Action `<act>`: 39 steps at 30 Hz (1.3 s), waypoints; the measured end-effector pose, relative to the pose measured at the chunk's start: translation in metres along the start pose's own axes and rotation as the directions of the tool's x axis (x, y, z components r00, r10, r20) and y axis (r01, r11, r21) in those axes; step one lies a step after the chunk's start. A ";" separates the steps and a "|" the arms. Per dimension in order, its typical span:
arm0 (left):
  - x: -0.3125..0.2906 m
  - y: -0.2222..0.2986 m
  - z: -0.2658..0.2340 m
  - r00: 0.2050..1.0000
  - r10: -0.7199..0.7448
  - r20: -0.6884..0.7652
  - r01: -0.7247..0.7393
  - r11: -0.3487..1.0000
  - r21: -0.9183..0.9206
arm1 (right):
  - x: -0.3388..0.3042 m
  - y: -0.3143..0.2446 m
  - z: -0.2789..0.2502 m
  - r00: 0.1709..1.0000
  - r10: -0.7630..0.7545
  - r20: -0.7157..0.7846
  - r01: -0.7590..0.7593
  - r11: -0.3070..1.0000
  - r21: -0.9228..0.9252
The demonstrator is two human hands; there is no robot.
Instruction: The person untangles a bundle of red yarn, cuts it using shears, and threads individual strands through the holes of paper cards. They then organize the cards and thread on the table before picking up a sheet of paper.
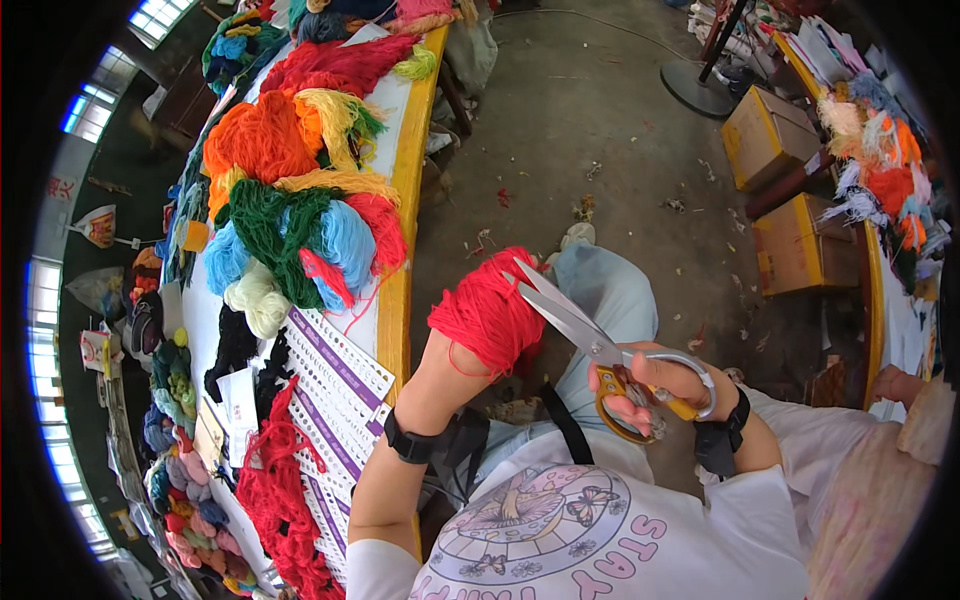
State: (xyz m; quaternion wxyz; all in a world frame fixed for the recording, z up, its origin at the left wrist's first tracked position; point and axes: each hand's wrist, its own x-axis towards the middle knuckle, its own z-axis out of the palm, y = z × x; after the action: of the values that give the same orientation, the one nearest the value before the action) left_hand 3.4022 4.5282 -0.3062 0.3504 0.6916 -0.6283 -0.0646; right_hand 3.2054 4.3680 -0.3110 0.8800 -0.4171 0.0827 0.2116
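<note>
A thick bundle of red yarn (488,308) is wrapped over my left hand (447,362), covering its fingers; only the wrist side of the hand shows. In my right hand (668,382) is a pair of large scissors (598,347) with yellow and grey handles, fingers through the loops. The blades are parted and point up and left. Their tips lie at the right side of the red bundle; whether a strand sits between them I cannot make out.
Left of me a long table (410,180) with a yellow edge bears orange, green and blue yarn heaps (262,135), printed sheets (335,395) and loose red yarn (280,490). Cardboard boxes (768,135) and a second yarn-laden table (872,310) stand at right. Yarn scraps dot the floor.
</note>
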 end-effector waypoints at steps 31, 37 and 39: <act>-0.007 -0.008 0.003 1.000 -0.028 -0.005 0.029 0.997 0.077 | 0.036 -0.010 -0.008 0.993 0.121 -0.013 -0.119 0.988 0.103; -0.008 -0.010 0.002 0.999 0.032 0.013 -0.034 0.982 0.185 | 0.041 -0.008 -0.005 0.991 0.135 0.003 -0.132 0.966 0.221; -0.010 -0.013 0.003 0.997 0.038 0.064 -0.046 0.989 0.141 | 0.042 -0.008 -0.007 0.987 0.149 -0.060 -0.131 0.963 0.234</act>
State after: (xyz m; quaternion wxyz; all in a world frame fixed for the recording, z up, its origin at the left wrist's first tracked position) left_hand 3.4099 4.5357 -0.3192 0.2819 0.6992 -0.6562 -0.0332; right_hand 3.2466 4.3704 -0.3233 0.9012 -0.3138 0.1698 0.2459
